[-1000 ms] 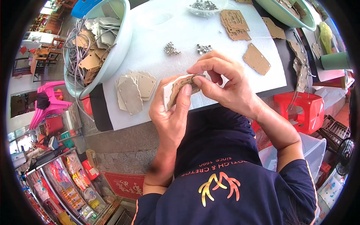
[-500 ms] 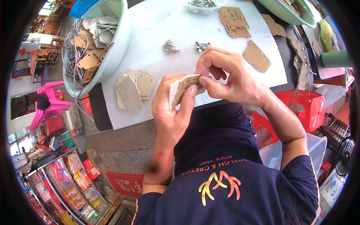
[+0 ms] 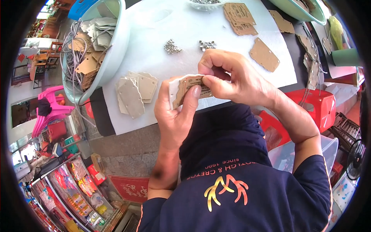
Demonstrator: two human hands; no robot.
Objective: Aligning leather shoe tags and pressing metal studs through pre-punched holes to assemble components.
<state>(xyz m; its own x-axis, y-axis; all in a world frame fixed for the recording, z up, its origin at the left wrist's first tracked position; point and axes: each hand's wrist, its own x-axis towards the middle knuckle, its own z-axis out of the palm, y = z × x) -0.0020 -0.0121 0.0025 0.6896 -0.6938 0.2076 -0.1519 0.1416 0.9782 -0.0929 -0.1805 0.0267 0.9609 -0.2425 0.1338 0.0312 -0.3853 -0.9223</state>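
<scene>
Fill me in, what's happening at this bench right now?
A person's left hand holds a brown plate with a pale layer behind it. The right hand pinches its upper right edge; anything smaller between those fingertips can't be made out. Beyond the hands, two small piles of metal pieces lie on the white sheet. Loose pale plates overlap to the left, and a single brown piece lies to the right.

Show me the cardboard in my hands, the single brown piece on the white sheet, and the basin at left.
Held cardboard (image 3: 187, 85): head view, brown printed face.
Single brown piece (image 3: 264, 55): head view, middle of its face.
Basin (image 3: 117, 46): head view, its right wall.
</scene>
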